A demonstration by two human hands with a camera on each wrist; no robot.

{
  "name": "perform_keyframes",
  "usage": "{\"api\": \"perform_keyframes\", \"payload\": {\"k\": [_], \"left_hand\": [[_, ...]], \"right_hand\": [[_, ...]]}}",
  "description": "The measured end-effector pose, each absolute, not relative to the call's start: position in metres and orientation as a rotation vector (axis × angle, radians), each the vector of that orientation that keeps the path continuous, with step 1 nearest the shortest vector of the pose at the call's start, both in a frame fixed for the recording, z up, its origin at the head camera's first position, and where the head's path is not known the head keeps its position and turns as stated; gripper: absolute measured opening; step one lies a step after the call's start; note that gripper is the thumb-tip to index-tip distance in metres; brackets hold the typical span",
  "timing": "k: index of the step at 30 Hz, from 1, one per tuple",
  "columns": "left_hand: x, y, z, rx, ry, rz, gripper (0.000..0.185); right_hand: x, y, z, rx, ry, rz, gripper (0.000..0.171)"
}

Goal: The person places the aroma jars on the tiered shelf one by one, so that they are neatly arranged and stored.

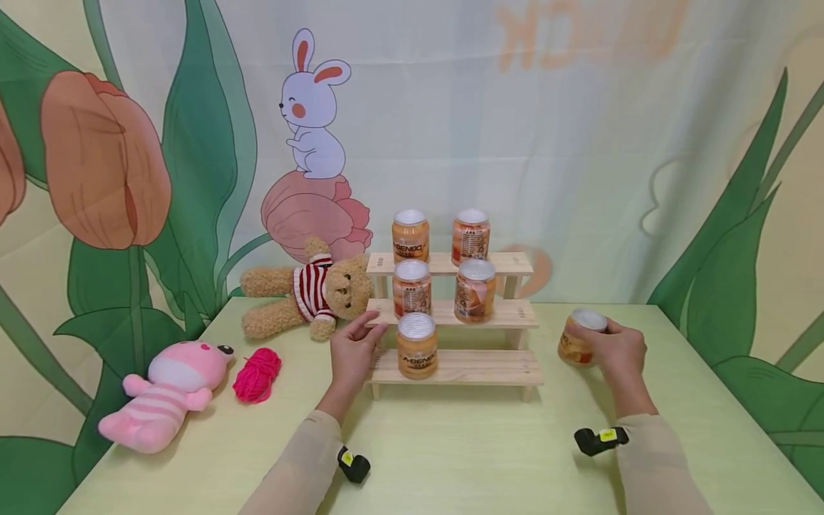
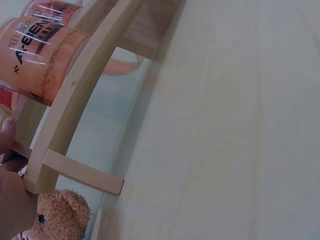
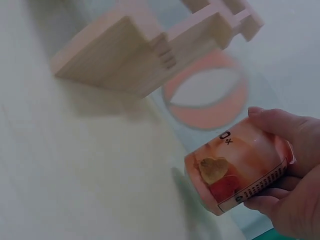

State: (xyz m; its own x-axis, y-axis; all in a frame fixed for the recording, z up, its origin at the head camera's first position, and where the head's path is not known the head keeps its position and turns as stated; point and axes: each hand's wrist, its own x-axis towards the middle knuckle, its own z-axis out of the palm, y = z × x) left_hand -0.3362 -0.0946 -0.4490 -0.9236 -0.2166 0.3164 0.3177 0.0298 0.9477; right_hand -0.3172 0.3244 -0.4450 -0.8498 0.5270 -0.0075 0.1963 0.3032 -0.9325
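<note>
A pale green table [image 1: 450, 458] was set before a backdrop printed with tulips, leaves and a white rabbit [image 1: 313, 107]. Near its back edge a three-step wooden rack [image 1: 470, 368] was stood, with five orange jars on it — two on the top step, two on the middle, one on the lowest. Toward the left edge a teddy bear [image 1: 309, 290], a pink yarn ball [image 1: 257, 373] and a pink plush toy [image 1: 164, 390] were laid.

The left wrist view was largely filled by table and rack; only the fingertips were shown there.

The left hand [image 1: 352, 352] was held relaxed at the rack's left end, seemingly touching the middle step. A sixth jar [image 1: 579, 336] — orange, silver-lidded, with a printed label — was grasped upright by the right hand [image 1: 618, 350], right of the rack, apparently resting on the table.
</note>
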Motion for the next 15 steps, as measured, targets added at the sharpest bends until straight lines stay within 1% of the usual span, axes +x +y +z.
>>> {"api": "perform_keyframes", "payload": {"k": [5, 15], "left_hand": [[-0.351, -0.096, -0.466, -0.116, -1.910, -1.988, 0.031], [-0.352, -0.095, -0.468, -0.092, -1.884, -1.975, 0.027]], "right_hand": [[-0.307, 0.330, -0.423, -0.552, -2.317, 1.548, 0.087], [-0.283, 0.332, -0.371, -0.174, -2.433, 1.545, 0.082]]}}
